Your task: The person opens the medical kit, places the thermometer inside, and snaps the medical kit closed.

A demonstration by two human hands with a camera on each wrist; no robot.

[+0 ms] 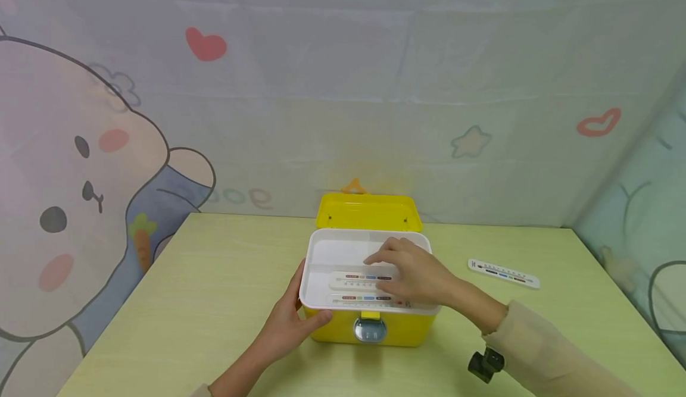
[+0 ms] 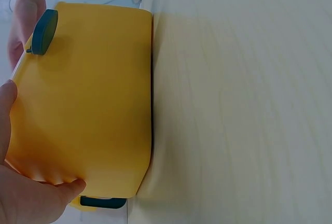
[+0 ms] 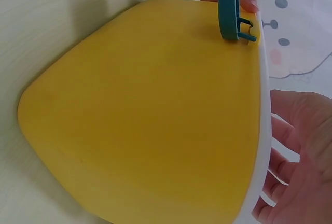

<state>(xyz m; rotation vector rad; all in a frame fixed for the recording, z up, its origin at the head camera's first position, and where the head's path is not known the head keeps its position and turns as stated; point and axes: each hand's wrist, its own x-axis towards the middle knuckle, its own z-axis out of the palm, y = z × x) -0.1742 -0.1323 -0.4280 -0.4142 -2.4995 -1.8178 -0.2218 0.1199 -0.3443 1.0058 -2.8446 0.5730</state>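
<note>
A yellow storage box [image 1: 336, 329] stands on the table with its lid raised and a white tray [image 1: 340, 246] in its top. My left hand [image 1: 286, 327] grips the box's left side, thumb over the front near the tray rim and fingers round the side wall. Two white strip thermometers lie side by side in the tray, a rear thermometer [image 1: 345, 281] and a front thermometer [image 1: 348, 300]. My right hand [image 1: 418, 273] reaches over the tray's right side, thumb and index finger apart, the thumb tip overlapping the rear thermometer. In the right wrist view its loosely bent fingers [image 3: 282, 164] are behind the tray rim.
Another white thermometer [image 1: 504, 273] lies on the table [image 1: 241, 266] to the right of the box. Behind the tray stands the yellow lid [image 1: 370, 213], close to a printed cloth backdrop [image 1: 321, 117]. A round latch [image 1: 370, 330] sticks out from the box front.
</note>
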